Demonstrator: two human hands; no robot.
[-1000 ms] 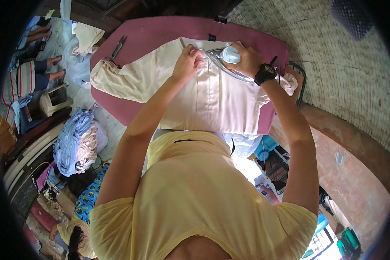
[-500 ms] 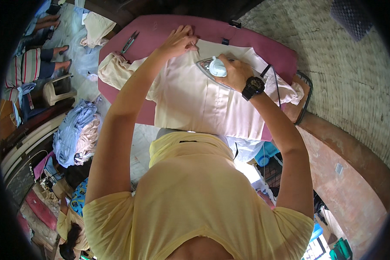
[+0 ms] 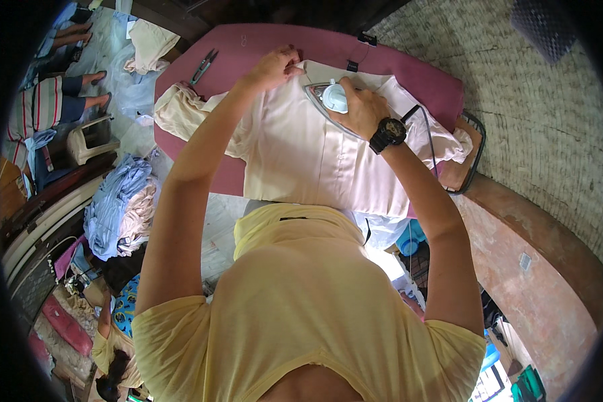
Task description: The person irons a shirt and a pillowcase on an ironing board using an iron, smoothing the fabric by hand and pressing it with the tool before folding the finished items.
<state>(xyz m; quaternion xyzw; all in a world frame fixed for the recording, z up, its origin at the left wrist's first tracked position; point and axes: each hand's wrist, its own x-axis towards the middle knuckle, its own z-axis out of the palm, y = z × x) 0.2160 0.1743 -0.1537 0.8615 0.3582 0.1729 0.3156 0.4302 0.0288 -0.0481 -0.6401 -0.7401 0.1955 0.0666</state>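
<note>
A pale cream shirt (image 3: 298, 157) lies spread over a maroon-covered ironing board (image 3: 248, 43), one sleeve bunched at the left. My left hand (image 3: 278, 70) is at the shirt's far edge, fingers curled and pinching the cloth. In my right hand (image 3: 365, 112), which wears a black watch, is an iron (image 3: 334, 98) with a pale blue-white top. Its soleplate rests on the shirt near the far edge, tip toward my left hand. The hand covers the iron's handle and rear. A dark cord (image 3: 429, 137) runs over the shirt's right side.
Thread snips (image 3: 204, 67) lie at the board's far left. A black wire frame (image 3: 476, 151) edges the board's right end. Blue and pink garments (image 3: 117, 208) are heaped at left, near a beige stool (image 3: 90, 139). Other people are at the left. A curved low wall (image 3: 529, 234) stands right.
The iron has slid slightly left and away from me across the shirt. My left hand's fingers have curled in more at the shirt's far edge.
</note>
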